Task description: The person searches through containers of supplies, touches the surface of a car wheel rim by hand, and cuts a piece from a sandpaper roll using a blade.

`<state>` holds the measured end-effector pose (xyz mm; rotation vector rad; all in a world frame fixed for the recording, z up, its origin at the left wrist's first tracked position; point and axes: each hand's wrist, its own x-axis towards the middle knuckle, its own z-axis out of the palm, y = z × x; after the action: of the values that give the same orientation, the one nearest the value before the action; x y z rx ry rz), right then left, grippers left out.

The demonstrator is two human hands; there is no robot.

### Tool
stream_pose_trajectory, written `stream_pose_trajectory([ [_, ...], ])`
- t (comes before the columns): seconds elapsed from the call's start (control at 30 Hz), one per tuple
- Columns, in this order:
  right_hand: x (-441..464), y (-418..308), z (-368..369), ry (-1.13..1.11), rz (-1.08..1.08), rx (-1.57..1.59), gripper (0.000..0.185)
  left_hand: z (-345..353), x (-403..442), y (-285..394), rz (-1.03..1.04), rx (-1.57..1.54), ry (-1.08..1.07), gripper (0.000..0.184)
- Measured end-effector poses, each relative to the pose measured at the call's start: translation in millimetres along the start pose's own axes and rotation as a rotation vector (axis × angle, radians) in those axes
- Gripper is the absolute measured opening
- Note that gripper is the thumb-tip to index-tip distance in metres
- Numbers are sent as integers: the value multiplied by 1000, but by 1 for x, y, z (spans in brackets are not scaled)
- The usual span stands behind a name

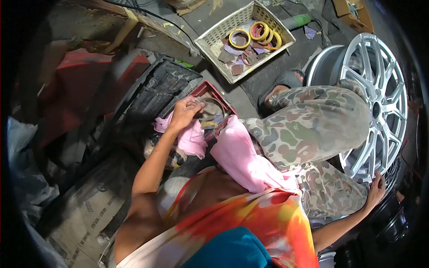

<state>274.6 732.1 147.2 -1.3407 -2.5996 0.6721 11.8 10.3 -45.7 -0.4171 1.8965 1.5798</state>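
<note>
My left hand (184, 113) is over the open red toolbox (228, 105), its fingers curled together in a pinch. Whatever may be between the fingertips is too small to make out. Inside the box lie a round ring-shaped item and other small things. Pink cloth (193, 139) hangs by the box below my wrist, and another pink cloth (239, 154) lies across my lap. My right hand (376, 192) has its fingers closed at the lower edge of a silver alloy wheel (376, 109), which stands upright against my knee.
A cream plastic basket (214, 60) holds several yellow tape rolls (240, 39) and sandpaper pieces (237, 69). Behind it lies a green power tool (296, 21). A cardboard box (355, 15) sits at the far right. A printed carton (89, 214) is at lower left.
</note>
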Motion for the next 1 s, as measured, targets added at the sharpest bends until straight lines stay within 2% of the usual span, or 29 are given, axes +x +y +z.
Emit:
stream_pose_trajectory([
  [0.1,-4,-5,1,49,-30,8,44,17,-16,68,-33,-120,33,12],
  [0.17,-12,-17,5,135,-61,-36,43,23,-16,88,-2,-157,-18,17],
  [0.27,-30,-41,10,212,-149,25,31,38,-20,119,40,-202,-130,18],
  [0.37,-49,-61,17,272,-198,89,27,63,-35,159,157,-229,-228,17],
  [0.4,-58,-74,19,265,-125,136,25,72,-39,172,175,-227,-261,16],
  [0.47,-83,-118,36,263,-230,309,22,97,-48,196,254,-178,-343,17],
  [0.5,-102,-150,43,218,-211,316,19,113,-54,209,311,-140,-411,17],
  [0.53,-115,-170,49,108,-354,401,13,127,-65,227,280,-60,-451,18],
  [0.57,-129,-189,56,11,-392,371,19,144,-76,243,254,-12,-481,17],
  [0.6,-139,-211,63,-78,-477,514,23,160,-82,249,349,19,-586,15],
  [0.63,-148,-222,64,-258,-496,626,29,176,-87,254,440,48,-691,14],
  [0.67,-151,-228,66,-305,-589,691,36,194,-95,260,455,45,-785,13],
  [0.73,-158,-234,64,-312,-619,818,40,230,-101,267,505,82,-963,14],
  [0.83,-165,-213,59,-188,-630,789,22,268,-105,267,505,239,-1059,14],
  [0.93,-173,-188,38,-158,-556,775,14,295,-110,274,491,270,-1110,12],
  [1.0,-181,-171,31,-164,-513,761,12,299,-114,280,457,223,-1070,10],
])
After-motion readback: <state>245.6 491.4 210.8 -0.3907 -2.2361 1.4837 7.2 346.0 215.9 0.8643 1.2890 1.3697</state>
